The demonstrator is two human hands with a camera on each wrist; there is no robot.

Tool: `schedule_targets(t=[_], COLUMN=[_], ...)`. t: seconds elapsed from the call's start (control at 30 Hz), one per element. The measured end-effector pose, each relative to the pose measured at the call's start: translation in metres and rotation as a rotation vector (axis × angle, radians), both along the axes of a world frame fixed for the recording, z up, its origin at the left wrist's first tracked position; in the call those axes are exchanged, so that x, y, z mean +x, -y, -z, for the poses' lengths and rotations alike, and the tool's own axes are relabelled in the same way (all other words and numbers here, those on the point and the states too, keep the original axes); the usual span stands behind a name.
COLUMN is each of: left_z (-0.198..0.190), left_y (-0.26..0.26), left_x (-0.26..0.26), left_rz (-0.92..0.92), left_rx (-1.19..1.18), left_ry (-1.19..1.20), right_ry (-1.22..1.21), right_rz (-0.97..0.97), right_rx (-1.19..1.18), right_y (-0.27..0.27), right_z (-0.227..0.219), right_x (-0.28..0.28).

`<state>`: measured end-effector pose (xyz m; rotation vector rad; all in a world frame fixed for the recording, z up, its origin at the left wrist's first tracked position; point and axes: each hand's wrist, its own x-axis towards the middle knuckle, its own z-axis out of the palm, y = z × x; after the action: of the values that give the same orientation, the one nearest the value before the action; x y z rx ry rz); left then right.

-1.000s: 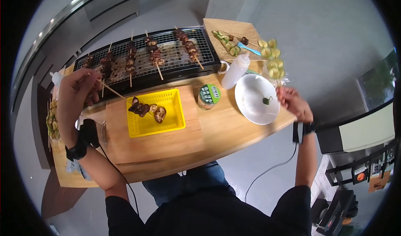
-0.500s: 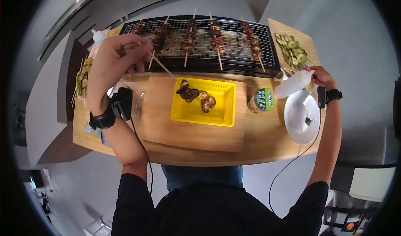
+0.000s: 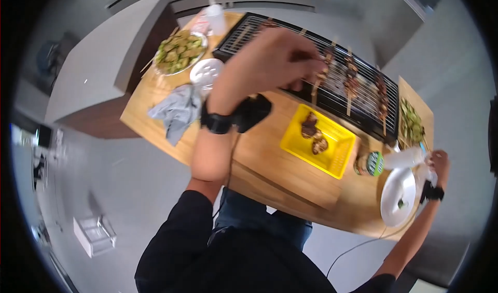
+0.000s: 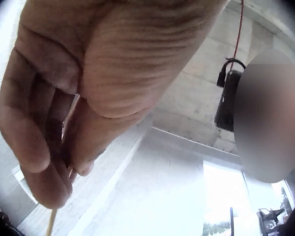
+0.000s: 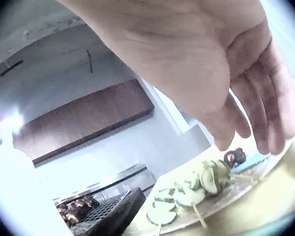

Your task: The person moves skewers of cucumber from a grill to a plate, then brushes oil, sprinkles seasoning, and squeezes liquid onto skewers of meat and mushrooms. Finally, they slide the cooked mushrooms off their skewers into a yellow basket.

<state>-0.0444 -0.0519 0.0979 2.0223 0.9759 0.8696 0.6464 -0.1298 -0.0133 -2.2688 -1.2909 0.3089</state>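
My left hand [image 3: 280,59] is raised in front of the grill and pinches a thin bamboo skewer [image 4: 51,221] between thumb and fingertips. Below it, browned mushroom pieces [image 3: 320,146] lie in a yellow plastic basket [image 3: 340,168]. At the far right, my right hand [image 3: 441,163] is beside a squeeze bottle [image 3: 404,159]. Its fingers hang loosely bent with nothing between them in the right wrist view, over skewered cucumber slices [image 5: 189,196] on a board. A dark browned piece [image 5: 235,157] lies by those skewers, under the fingertips.
Meat skewers [image 3: 350,80] lie across the black grill [image 3: 337,109]. Right of the basket stand a green-lidded jar [image 3: 374,163] and a white bowl [image 3: 390,210] with a green scrap. A plate of cucumber skewers [image 3: 179,52], another squeeze bottle [image 3: 215,17] and a grey cloth [image 3: 179,111] occupy the left end.
My right hand has set its cucumber skewer down on the board at the right and let go. The head view has swung left. My left hand still pinches its skewer.
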Motion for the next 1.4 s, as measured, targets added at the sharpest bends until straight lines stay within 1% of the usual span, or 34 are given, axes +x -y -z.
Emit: schedule_targets(t=[0.07,0.1,0.13,0.17,0.23,0.27,0.3,0.33,0.37,0.4,0.43,0.47,0.53,0.6,0.63,0.7,0.77,0.8,0.83,0.9,0.93,0.97,1.0,1.03,1.07,1.1,1.13,1.17,1.2,1.23,1.27,1.3,1.33,1.4], left_z=[0.001,0.005,0.007,0.007,0.009,0.012,0.015,0.011,0.009,0.008,0.006,0.005,0.007,0.022,0.023,0.023,0.034,0.042,0.047,0.058,0.063,0.073,0.091,0.132,0.115,0.088,0.073,0.078,0.087,0.094,0.099,0.102,0.102,0.098], left_y=[0.000,-0.003,-0.002,-0.001,0.004,0.008,0.012,0.022,0.028,0.033,0.036,0.038,0.031,0.014,0.003,-0.022,-0.036,-0.040,-0.043,-0.045,-0.044,-0.048,-0.057,-0.077,-0.071,-0.057,-0.049,-0.048,-0.048,-0.048,-0.049,-0.049,-0.050,-0.038], left_x=[-0.001,-0.001,0.001,0.003,0.007,0.011,0.015,0.017,0.016,0.014,0.012,0.008,0.003,0.000,-0.006,-0.021,-0.029,-0.032,-0.034,-0.038,-0.040,-0.041,-0.039,-0.012,-0.023,-0.041,-0.052,-0.051,-0.046,-0.044,-0.045,-0.044,-0.041,-0.047], left_rz=[0.027,0.034,0.011,-0.037,-0.116,-0.146,-0.149,-0.161,-0.111,-0.061,-0.074,-0.040,-0.019,-0.059,-0.072,0.272,0.268,0.275,0.265,0.287,0.290,0.316,0.344,0.620,0.626,0.494,0.352,0.356,0.354,0.351,0.359,0.353,0.353,0.343], left_rx=[0.144,0.297,0.307,0.387,0.506,0.551,0.586,0.551,0.553,0.554,0.554,0.543,0.535,0.649,0.646,0.115,0.049,-0.021,-0.013,-0.034,-0.062,-0.065,-0.069,-0.140,-0.131,-0.109,-0.087,-0.086,-0.139,-0.193,-0.195,-0.209,-0.223,-0.241], left_ry=[0.025,0.030,0.059,0.012,-0.043,-0.051,-0.032,-0.090,-0.092,-0.093,-0.094,-0.068,-0.040,0.092,0.092,0.250,0.298,0.349,0.344,0.402,0.380,0.378,0.377,1.139,1.133,0.750,0.374,0.372,0.459,0.547,0.545,0.581,0.617,0.670], right_ry=[-0.024,0.076,0.176,0.174,0.105,0.106,0.094,0.082,0.085,0.075,0.064,0.066,0.196,0.146,0.090,0.333,0.429,0.388,0.346,0.491,0.293,0.474,0.370,0.708,0.583,0.484,0.509,0.582,0.668,0.697,0.696,0.707,0.720,0.703], right_rz=[0.040,0.002,-0.030,-0.049,-0.243,-0.250,-0.322,-0.397,-0.408,-0.506,-0.602,-0.615,-0.928,-1.002,-1.064,-1.022,-1.135,-1.275,-1.413,-1.738,-1.760,-1.760,-1.832,-1.971,-1.996,-1.866,-1.857,-1.823,-1.780,-1.718,-1.710,-1.635,-1.553,-1.492], right_rx=[0.170,0.198,0.227,0.234,0.279,0.286,0.300,0.308,0.308,0.245,0.182,0.184,0.128,0.145,0.156,0.045,0.156,0.117,0.078,0.412,0.268,0.011,-0.039,0.107,0.100,0.323,0.309,0.201,0.139,0.168,0.166,0.161,0.156,0.140], right_y=[0.011,0.016,0.023,0.025,0.031,0.029,0.024,0.016,0.006,-0.004,-0.017,-0.031,-0.062,-0.093,-0.108,-0.120,-0.125,-0.133,-0.142,-0.159,-0.164,-0.157,-0.150,-0.178,-0.136,-0.118,-0.105,-0.095,-0.090,-0.087,-0.087,-0.089,-0.093,-0.103], right_z=[-0.040,-0.063,-0.083,-0.099,-0.123,-0.129,-0.135,-0.140,-0.144,-0.149,-0.153,-0.156,-0.163,-0.176,-0.185,-0.223,-0.238,-0.241,-0.240,-0.215,-0.195,-0.190,-0.172,-0.114,-0.128,-0.104,-0.088,-0.075,-0.057,-0.041,-0.027,-0.012,0.001,0.028], right_x=[-0.023,-0.054,-0.095,-0.139,-0.228,-0.264,-0.296,-0.325,-0.352,-0.376,-0.397,-0.415,-0.446,-0.467,-0.479,-0.531,-0.584,-0.609,-0.634,-0.689,-0.722,-0.764,-0.791,-0.837,-0.844,-0.855,-0.870,-0.884,-0.902,-0.913,-0.924,-0.934,-0.942,-0.959])
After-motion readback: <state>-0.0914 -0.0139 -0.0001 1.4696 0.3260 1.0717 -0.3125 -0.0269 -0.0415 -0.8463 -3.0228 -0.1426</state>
